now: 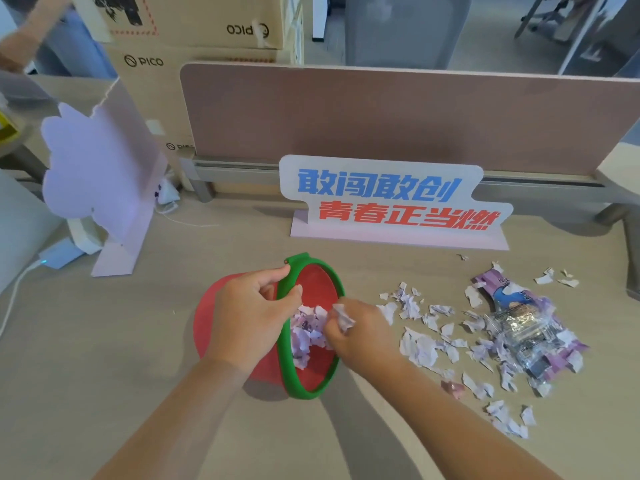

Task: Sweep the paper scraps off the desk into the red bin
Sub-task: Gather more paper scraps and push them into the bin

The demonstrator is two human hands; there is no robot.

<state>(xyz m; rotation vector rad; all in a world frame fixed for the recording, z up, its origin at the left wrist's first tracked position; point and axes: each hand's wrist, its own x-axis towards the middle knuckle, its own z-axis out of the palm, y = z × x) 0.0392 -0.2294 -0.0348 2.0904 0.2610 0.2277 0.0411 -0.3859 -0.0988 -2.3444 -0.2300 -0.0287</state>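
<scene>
Desk (pixel 104 341), scraps (pixel 429 348) beyond right hand (pixel 360 334)

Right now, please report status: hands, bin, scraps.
Left hand grips tipped red bin rim. Right hand pushing paper scraps in. Many remain; plastic wrapper among them.

the red bin (pixel 313 282), rimmed in green, lay tipped on its side on the desk (pixel 104 358), mouth facing right, white and lilac scraps heaped inside. more torn paper scraps (pixel 424 348) lay scattered to its right.
</scene>
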